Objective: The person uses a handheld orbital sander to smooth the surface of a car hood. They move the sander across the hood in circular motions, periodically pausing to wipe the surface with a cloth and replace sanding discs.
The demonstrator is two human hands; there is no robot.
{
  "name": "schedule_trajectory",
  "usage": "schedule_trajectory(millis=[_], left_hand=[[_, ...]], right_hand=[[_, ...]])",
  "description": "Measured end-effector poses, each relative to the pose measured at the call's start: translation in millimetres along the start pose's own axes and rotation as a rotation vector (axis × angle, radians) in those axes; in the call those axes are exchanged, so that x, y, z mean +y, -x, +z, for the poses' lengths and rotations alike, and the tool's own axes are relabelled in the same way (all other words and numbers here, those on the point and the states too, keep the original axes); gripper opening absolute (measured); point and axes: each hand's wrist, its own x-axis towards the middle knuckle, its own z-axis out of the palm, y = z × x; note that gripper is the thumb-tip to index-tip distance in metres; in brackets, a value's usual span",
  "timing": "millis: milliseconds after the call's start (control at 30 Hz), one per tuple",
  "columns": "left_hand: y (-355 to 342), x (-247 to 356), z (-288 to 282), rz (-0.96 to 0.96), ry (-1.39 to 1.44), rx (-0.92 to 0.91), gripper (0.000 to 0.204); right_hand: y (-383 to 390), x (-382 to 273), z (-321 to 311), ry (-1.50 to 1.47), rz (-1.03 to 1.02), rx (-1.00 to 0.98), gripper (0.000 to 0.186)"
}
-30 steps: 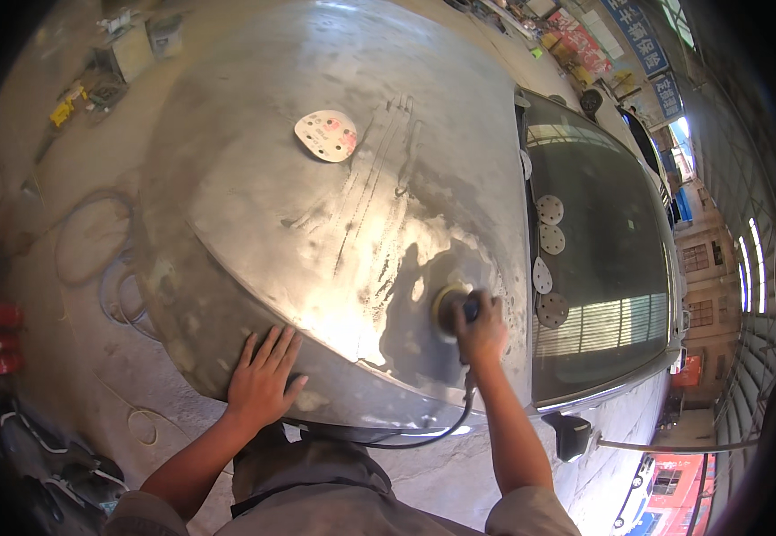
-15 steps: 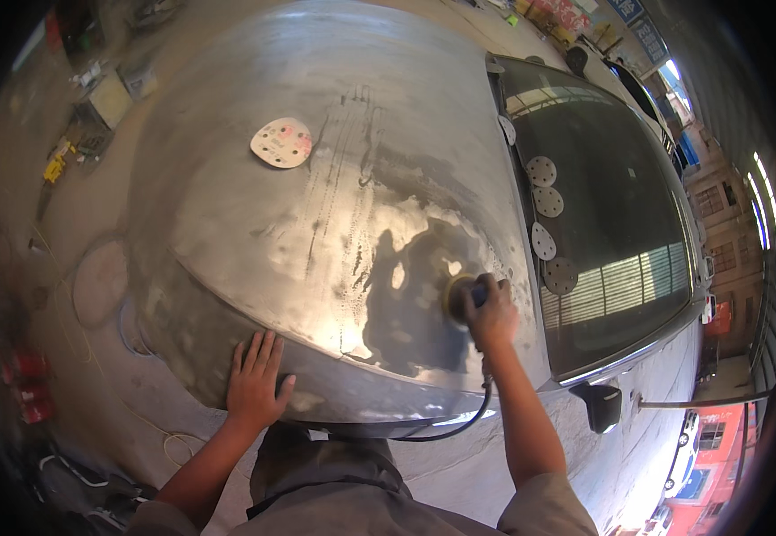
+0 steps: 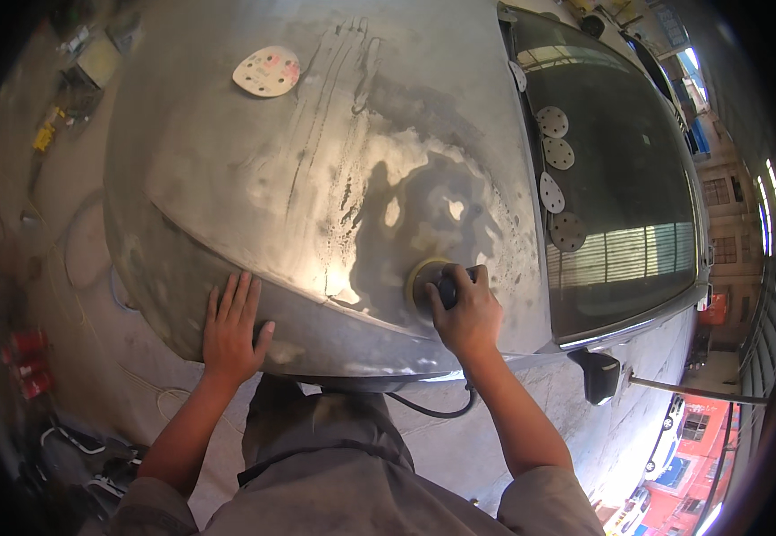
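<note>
Trouble, if it comes, looks likeliest at the crease where the hood rolls down to its front edge: the sander sits just above that line, and tipping the pad onto the ridge could, I'd judge, cut a flat into it or gouge the thin filler there. The right hand is closed around the sander's dark body, pad flat on the metal, near the hood's right front corner. The cable loops from under that wrist down past the bumper edge, and it could snag there or drag back across the panel. The left hand is spread flat, holding nothing, fingers splayed on the curved front lip; dust makes that a slippery brace, so a slide could jolt the tool. The hood is bare grey metal, dull and scuffed, with pale chalky filler patches and long straight scratch streaks running up the middle, and a bright glare just beside the pad. A worn disc, round, pinkish and perforated, lies loose far up the panel, and four grey ones rest along the base of the windshield; any could slide off the slope. The glass is dark, smooth and unmasked, so dust will settle there.
</note>
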Motion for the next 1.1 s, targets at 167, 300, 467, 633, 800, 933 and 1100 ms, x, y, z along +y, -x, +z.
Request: schedule_trajectory(millis=[167,300,467,633,800,933,1100], left_hand=[[-1,-1,-4,0.013,0.027,0.045,0.073],[0,-1,-6,0.000,0.069,0.012,0.070],[-1,-1,-6,0.007,0.069,0.034,0.069],[-5,2,-4,0.016,0.066,0.056,0.070],[-2,-2,-9,-0.008,0.051,0.049,0.069],[-5,0,-8,-0.004,0.065,0.049,0.069],[-3,-1,-8,0.000,0.064,0.035,0.070]], right_hand=[[-28,-15,10,0.043,0.052,0.060,0.035],[1,-48,12,-0.025,-0.064,0.023,0.034],[-33,-35,16,0.077,0.074,0.049,0.037],[8,-43,8,-0.006,-0.030,0.049,0.031],[-29,-51,15,0.035,0.026,0.048,0.034],[-5,-59,11,0.007,-0.093,0.009,0.034],[-26,-50,16,0.062,-0.010,0.041,0.032]])
